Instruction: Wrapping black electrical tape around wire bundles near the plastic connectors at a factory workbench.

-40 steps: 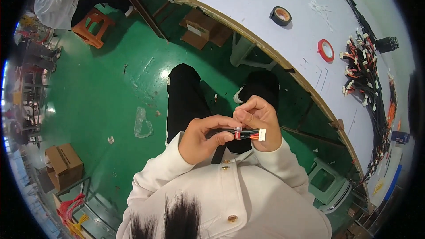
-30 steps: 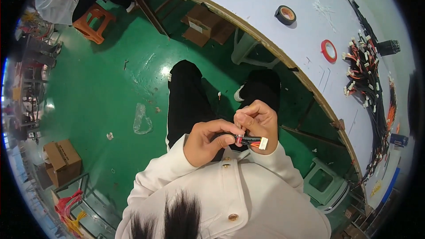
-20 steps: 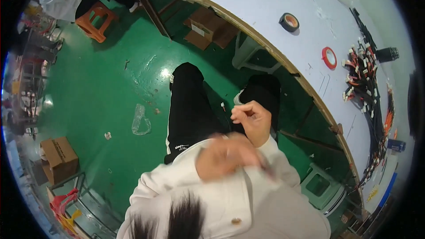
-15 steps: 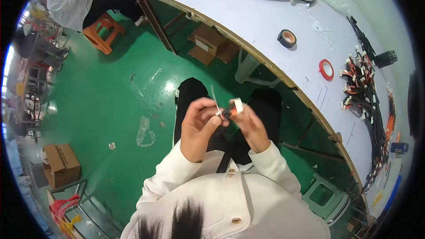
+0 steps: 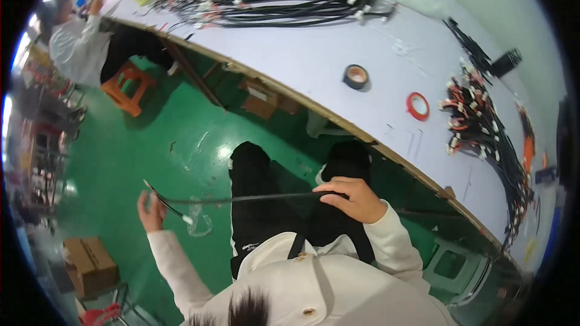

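A long black cable harness [image 5: 266, 197] stretches nearly straight across my lap between my two hands. My right hand [image 5: 356, 199] grips its right end, thumb below and fingers curled over it. At the other end my left hand [image 5: 152, 212] is out to the left, its blurred fingertips closed loosely about the cable where it splits. One thin branch with a pale tip [image 5: 145, 183] points up and left. Another black branch hangs down to a small white connector [image 5: 187, 220]. What lies inside my right palm is hidden.
The white worktable [image 5: 290, 54] bears bundled black cables [image 5: 284, 9], black tape [image 5: 356, 76], red tape [image 5: 417, 106] and a harness pile [image 5: 477, 121]. Its edge runs past my knees. A green stool [image 5: 450, 265] stands right, a cardboard box [image 5: 90, 262] left. A person [image 5: 78, 48] sits beyond, near an orange stool [image 5: 128, 87].
My hands, together before my lap, have moved wide apart, the left far leftward and the right slightly down and right. The harness is now drawn out between them. The view has shifted.
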Available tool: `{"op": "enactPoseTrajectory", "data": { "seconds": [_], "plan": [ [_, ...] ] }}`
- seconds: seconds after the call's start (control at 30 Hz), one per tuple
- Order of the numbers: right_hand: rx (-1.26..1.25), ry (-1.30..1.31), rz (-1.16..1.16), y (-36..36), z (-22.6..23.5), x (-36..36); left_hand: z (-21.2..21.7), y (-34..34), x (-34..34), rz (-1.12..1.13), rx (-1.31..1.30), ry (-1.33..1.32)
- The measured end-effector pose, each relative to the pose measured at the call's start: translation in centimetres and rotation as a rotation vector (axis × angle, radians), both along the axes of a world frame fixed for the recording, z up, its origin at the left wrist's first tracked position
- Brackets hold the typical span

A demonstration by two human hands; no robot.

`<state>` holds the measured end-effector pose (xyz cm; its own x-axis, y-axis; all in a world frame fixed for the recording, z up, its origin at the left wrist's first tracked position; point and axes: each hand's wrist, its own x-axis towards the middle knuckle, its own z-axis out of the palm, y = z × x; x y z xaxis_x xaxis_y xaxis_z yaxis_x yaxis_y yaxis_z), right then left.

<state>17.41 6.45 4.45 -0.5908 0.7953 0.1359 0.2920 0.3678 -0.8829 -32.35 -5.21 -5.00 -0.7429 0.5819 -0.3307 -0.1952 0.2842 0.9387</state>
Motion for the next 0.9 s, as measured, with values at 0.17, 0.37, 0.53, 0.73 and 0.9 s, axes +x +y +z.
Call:
{"op": "enactPoseTrajectory", "data": {
  "seconds": [0.17,0.37,0.53,0.73,0.9],
  "plan": [
    [0.202,-0.173,-0.001,-0.9,0.1,-3.9,1.1,1.2,10.5,-0.699,-0.227,0.293],
    [0.096,-0.06,-0.004,-0.7,1.6,-3.7,8.6,7.4,24.9,-1.386,0.028,0.1],
    [0.196,-0.13,-0.056,-0.2,2.2,-0.7,9.5,8.2,25.4,-1.295,0.12,-0.062],
    [0.509,-0.06,-0.166,6.1,6.8,0.1,10.4,8.1,26.5,-1.171,0.151,-0.407],
    [0.758,-0.645,-0.41,15.5,4.1,2.2,10.0,8.6,26.5,-1.224,0.173,-0.583]
  ]
}}
